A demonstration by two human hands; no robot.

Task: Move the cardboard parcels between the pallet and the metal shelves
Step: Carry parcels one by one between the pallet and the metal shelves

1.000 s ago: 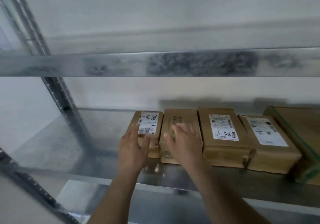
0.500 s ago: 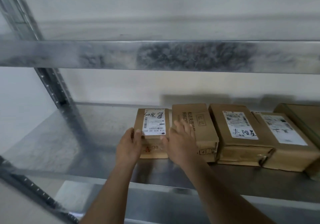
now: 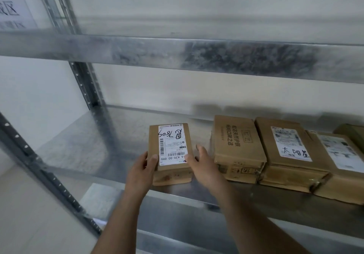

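Both hands are on the leftmost parcel [image 3: 171,151], the landmark here, which sits at the near edge of the metal shelf [image 3: 82,147].

Left hand [image 3: 142,170]: grip grasping the parcel's near-left corner, thumb on top by the white label [image 3: 172,144], fingers wrapped down the left side.

Right hand [image 3: 203,167]: at the near-right corner, thumb tip on the label edge, fingers spread along the right side. Its grip looks loose, more bracing than clamping; can't tell if the fingers are fully round the edge.

Step in hand, as I read it: taking this one parcel off the shelf, pickup phase. It appears to be flat on the shelf, not lifted.

Right of the landmark, across a clear gap: a plain brown parcel [image 3: 237,147] with printed text, then a labelled parcel [image 3: 289,151] touching it, then another labelled one [image 3: 342,163] pressed against that. The edge of a further box [image 3: 352,133] shows behind at far right.

Behind the landmark: bare shelf, then the wall. To its left: bare shelf up to the perforated upright [image 3: 86,88]. Above it: the next shelf's beam [image 3: 177,51]. Pallet not in view.

Next move calls for: right hand closing properly, then a pull towards the body and a low lift, since headroom under the beam is limited. The gap on the right means the neighbours shouldn't get dragged.
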